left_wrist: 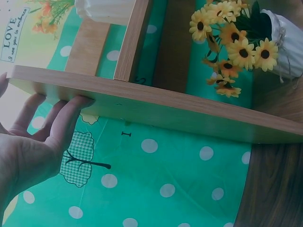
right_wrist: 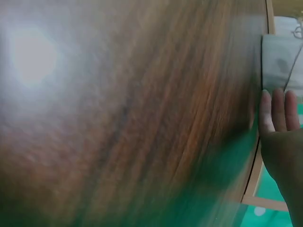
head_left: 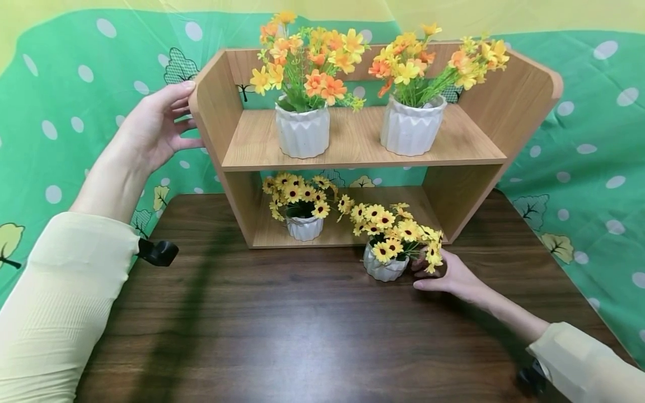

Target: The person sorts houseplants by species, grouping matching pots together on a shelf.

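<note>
My left hand rests against the outside of the wooden shelf's left side panel, near its top front corner. In the left wrist view its fingertips touch that panel. My right hand is at the right side of a white ribbed pot of yellow daisy-like flowers, standing on the table just in front of the lower shelf. In the right wrist view, its fairly straight fingers reach the pot's pale wall. The flowers partly hide those fingers in the head view.
A second pot of yellow daisies stands on the lower shelf at left. Two white pots of orange and yellow flowers stand on the upper shelf. The dark wooden table spreads in front, with a green patterned cloth behind.
</note>
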### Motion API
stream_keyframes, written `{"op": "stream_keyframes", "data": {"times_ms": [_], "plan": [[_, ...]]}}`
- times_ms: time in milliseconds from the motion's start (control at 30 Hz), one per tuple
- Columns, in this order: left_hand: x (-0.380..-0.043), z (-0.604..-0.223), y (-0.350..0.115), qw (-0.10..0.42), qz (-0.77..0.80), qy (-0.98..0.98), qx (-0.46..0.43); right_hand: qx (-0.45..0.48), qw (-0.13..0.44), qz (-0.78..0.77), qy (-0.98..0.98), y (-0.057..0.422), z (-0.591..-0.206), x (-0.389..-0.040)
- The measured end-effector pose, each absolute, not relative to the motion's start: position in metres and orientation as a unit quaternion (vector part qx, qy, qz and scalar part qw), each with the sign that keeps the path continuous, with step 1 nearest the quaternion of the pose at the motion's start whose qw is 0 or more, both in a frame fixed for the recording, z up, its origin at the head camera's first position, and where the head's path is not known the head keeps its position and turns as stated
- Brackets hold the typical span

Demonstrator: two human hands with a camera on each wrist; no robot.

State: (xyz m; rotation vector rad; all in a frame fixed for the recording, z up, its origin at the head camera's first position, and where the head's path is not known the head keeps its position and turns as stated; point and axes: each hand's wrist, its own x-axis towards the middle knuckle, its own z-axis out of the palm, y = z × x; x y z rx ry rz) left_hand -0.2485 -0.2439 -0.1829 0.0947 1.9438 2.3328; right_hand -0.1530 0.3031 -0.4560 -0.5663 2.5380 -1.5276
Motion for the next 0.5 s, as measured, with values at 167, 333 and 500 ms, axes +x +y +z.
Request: {"op": "stream_keyframes", "data": {"times_ms": [167,333,500], "plan": [[-0.248,-0.182,-0.242,0.052,0.768,0.638,0.027,-0.154,0.069,-0.520,0.837,0.305,-0.456,-0.161],[-0.248,-0.182,-0.241,0.054,0.770,0.635,0.022,-0.154,0.097,-0.542,0.820,0.304,-0.455,-0.168],[-0.248,-0.183,-0.241,0.051,0.769,0.637,0.022,-0.190,0.072,-0.471,0.858,0.297,-0.451,-0.173]]}}
